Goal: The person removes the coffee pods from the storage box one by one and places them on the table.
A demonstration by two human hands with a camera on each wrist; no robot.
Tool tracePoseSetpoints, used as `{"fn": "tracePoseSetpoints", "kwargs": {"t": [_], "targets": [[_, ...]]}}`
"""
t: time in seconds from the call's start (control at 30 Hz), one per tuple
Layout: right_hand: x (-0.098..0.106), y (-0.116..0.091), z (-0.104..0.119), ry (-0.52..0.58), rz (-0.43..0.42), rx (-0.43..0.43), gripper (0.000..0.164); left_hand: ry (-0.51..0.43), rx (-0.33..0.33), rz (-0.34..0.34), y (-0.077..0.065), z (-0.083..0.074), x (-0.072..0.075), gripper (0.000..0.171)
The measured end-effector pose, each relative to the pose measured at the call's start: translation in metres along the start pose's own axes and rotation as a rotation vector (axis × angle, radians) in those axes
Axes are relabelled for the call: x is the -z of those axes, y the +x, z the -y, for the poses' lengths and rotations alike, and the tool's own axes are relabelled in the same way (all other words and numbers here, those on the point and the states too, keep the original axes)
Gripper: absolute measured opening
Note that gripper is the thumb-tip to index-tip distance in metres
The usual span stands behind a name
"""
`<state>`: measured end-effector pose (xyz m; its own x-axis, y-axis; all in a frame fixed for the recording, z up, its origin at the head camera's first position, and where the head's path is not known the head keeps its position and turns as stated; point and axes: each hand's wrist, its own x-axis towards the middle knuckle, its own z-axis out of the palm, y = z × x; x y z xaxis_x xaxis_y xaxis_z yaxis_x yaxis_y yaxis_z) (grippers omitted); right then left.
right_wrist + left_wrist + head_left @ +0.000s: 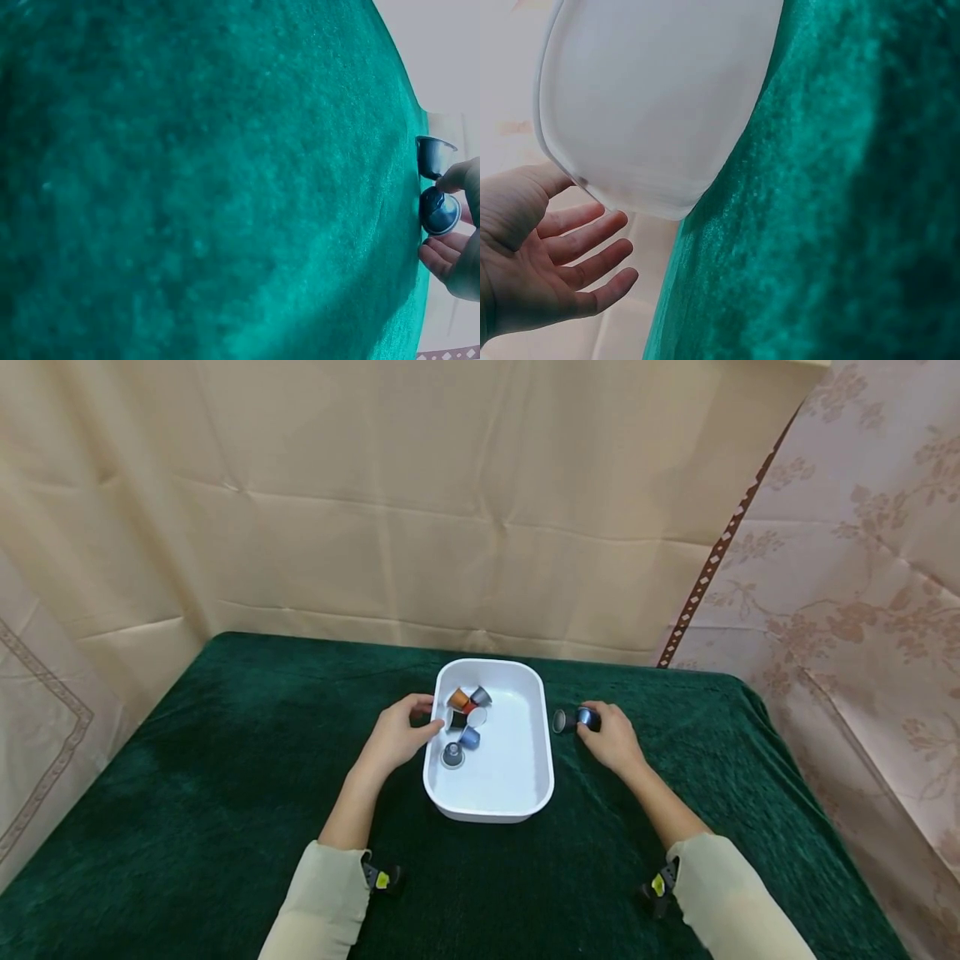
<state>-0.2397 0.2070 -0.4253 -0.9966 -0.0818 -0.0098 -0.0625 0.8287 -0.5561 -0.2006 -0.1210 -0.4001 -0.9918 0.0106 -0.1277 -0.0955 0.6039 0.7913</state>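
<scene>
A white tray (517, 777) holds several coffee capsules along its left side, among them an orange one (458, 698), a blue one (469, 738) and a grey one (452, 755). My left hand (401, 731) holds the tray's left rim, thumb over the edge and the other fingers spread outside, as the left wrist view shows. To the right of the tray, my right hand (613, 742) has a dark blue coffee capsule (588, 718) between thumb and fingers. Right beside it, toward the tray, a dark capsule (563, 721) lies on its side on the cloth.
Dark green velvet cloth (225, 793) covers the table. A beige curtain (450, 527) hangs behind it, with a patterned pink curtain (862, 568) at the right. Each wrist wears a small black camera strap.
</scene>
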Motion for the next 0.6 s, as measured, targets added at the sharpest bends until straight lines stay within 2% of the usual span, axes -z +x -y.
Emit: {"fn": "tracePoseSetpoints", "kwargs": {"t": [0.6], "targets": [[0.017, -0.007, 0.0, 0.02, -0.109, 0.041, 0.04, 0.007, -0.007, -0.002, -0.001, 0.0, 0.0, 0.047]]}}
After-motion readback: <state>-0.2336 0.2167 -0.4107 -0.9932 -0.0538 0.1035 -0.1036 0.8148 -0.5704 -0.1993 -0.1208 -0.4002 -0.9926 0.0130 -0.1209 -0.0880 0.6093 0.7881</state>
